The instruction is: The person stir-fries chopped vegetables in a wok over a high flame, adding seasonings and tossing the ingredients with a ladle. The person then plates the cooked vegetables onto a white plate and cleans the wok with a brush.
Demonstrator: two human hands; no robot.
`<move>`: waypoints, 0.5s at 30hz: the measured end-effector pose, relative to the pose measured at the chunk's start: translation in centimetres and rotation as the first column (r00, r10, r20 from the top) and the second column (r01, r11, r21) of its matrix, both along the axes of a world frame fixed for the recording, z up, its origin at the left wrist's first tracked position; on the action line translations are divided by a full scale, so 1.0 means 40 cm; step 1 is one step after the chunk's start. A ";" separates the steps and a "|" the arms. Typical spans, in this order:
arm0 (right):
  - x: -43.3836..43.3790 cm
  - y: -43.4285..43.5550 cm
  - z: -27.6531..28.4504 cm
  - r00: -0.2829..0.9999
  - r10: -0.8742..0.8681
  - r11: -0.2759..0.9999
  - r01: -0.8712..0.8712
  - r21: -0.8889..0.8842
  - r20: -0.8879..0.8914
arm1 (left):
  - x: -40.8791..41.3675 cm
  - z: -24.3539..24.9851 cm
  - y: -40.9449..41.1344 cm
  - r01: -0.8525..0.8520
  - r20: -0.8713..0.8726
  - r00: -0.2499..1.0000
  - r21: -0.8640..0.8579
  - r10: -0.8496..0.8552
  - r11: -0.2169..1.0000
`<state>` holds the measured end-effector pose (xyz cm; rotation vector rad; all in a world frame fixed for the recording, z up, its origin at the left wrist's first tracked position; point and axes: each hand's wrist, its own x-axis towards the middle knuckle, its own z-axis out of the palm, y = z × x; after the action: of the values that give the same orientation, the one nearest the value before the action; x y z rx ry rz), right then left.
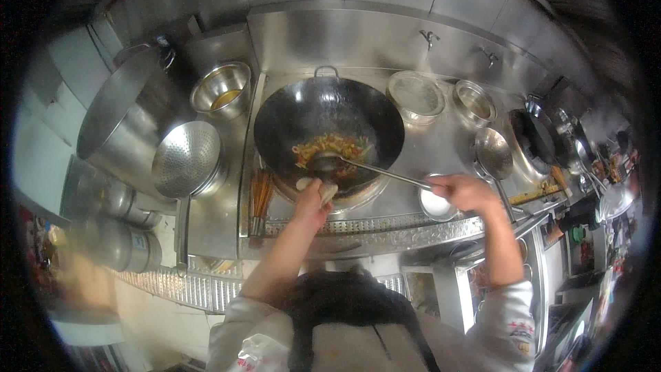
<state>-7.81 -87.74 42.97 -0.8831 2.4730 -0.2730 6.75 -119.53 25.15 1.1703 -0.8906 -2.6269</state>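
Note:
A large black wok sits on the stove in front of me, with chopped, mixed food in its bottom. My left hand grips the wok's near rim through a folded pale cloth. My right hand is closed round the handle end of a long metal cooking ladle, whose dark bowl rests in or just over the food. Below my right hand stands a bowl of white contents, partly covered by the hand.
Left: a perforated metal strainer, a steel bowl with yellow liquid, a bamboo wok brush and a large steel pot. Right: a round lidded container, a steel pot and another ladle. Taps project from the back wall.

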 end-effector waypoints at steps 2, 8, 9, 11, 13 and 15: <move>0.004 -0.042 -0.078 0.984 -0.016 1.000 0.014 -0.010 -0.177 | -0.009 -0.069 0.050 0.041 0.057 0.998 -0.031 -0.040 0.999; 0.149 0.055 -0.030 0.979 -0.075 0.957 0.018 -0.289 -0.188 | 0.229 -0.083 0.161 0.213 -0.032 0.966 -0.468 -0.258 0.857; 0.136 0.075 0.011 0.993 -0.013 0.961 -0.021 -0.276 -0.121 | 0.236 -0.074 0.152 0.203 -0.005 0.963 -0.642 -0.269 0.740; 0.102 0.046 0.121 0.992 -0.120 0.992 0.117 0.055 0.050 | 0.166 0.035 0.130 0.001 -0.013 1.000 -0.141 -0.003 0.990; 0.059 0.039 0.103 1.000 -0.027 0.995 0.027 0.093 -0.005 | 0.077 0.100 0.086 -0.092 0.016 0.996 -0.012 0.093 0.996; 0.026 0.020 0.006 0.974 0.071 0.996 -0.080 -0.036 -0.216 | -0.007 0.078 0.061 -0.042 0.058 0.997 -0.031 0.044 0.999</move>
<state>-6.77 -86.94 43.20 -1.0735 2.6311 -0.2170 6.47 -117.10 28.28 1.2514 -0.9016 -2.5483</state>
